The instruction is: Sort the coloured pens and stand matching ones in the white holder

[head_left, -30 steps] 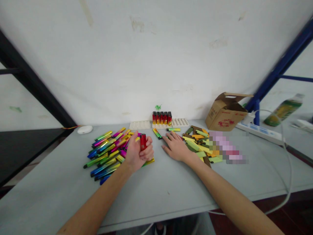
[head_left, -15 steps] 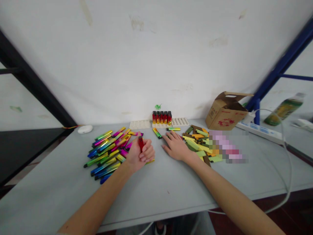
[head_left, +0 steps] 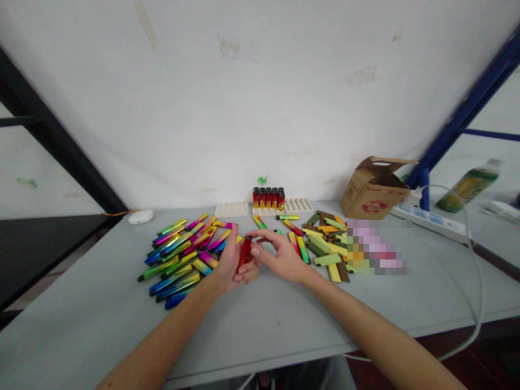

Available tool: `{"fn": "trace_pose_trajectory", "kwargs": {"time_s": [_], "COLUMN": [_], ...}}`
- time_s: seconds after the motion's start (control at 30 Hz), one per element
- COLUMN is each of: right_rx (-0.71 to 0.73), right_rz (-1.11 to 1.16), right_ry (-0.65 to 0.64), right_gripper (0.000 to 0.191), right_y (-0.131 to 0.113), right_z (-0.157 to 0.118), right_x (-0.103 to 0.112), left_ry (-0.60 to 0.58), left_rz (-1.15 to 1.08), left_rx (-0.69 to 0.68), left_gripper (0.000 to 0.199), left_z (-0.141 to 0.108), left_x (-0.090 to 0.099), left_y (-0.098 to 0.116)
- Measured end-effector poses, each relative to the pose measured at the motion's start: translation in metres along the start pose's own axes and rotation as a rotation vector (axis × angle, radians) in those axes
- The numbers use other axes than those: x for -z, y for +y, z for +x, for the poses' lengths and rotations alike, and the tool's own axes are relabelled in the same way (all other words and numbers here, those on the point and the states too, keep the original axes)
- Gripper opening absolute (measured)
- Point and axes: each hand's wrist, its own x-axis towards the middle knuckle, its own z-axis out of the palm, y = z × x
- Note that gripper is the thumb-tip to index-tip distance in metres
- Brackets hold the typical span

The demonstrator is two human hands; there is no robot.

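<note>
My left hand (head_left: pixel 233 262) is closed round a red lighter (head_left: pixel 245 253) with a dark top, held tilted above the table. My right hand (head_left: pixel 282 257) reaches in from the right, with its thumb and index finger closed on the lighter's upper part. Left of my hands lies a loose pile of shiny lighters (head_left: pixel 179 254) in blue, green, yellow and pink. Beyond my hands, several red and yellow lighters (head_left: pixel 268 197) stand upright in a white tray. Near my right hand lie a few red-yellow and green lighters (head_left: pixel 298 246).
White trays with holes flank the standing lighters, one on the left (head_left: pixel 231 209) and one on the right (head_left: pixel 299 205). Matt yellow, green and brown pieces (head_left: pixel 327 244) lie to the right. Behind them are a cardboard box (head_left: pixel 374 192) and a power strip (head_left: pixel 436 219). A white case (head_left: pixel 141 216) sits far left.
My right hand has left the lighters on the table and come left to the red lighter. My left hand has turned the lighter slightly and lowered it a little.
</note>
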Motion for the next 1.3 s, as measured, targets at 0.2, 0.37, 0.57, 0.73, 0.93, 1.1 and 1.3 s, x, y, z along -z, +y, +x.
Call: {"fn": "trace_pose_trajectory", "kwargs": {"time_s": [0.2,0.37,0.57,0.73,0.93,1.1,1.3], "right_rx": [-0.152,-0.249,-0.175,-0.178,-0.129,-0.083,0.032], "right_rz": [0.201,0.389,0.194,-0.008,-0.349,-0.505,-0.799], "right_ry": [0.138,0.217,0.417,0.513,0.592,0.541,0.396], "right_gripper": [0.025,0.031,0.038,0.033,0.033,0.032,0.028], "right_y": [0.009,0.01,0.014,0.033,0.066,0.079,0.084], "right_z": [0.002,0.008,0.014,0.021,0.044,0.066,0.078], "right_x": [-0.009,-0.002,0.032,0.051,0.06,0.063,0.066], "left_ry": [0.082,0.135,0.334,0.396,0.348,0.371,0.379], "left_rz": [0.014,0.038,0.147,0.248,0.252,0.254,0.246], "left_rx": [-0.059,-0.108,-0.168,-0.218,-0.241,-0.265,-0.291], "left_gripper": [0.075,0.075,0.056,0.045,0.044,0.044,0.046], "left_z": [0.006,0.006,0.006,0.008,0.012,0.013,0.011], "left_x": [-0.001,-0.003,0.001,0.006,0.006,0.01,0.012], "left_y": [-0.005,0.005,0.018,0.017,0.015,0.018,0.021]}}
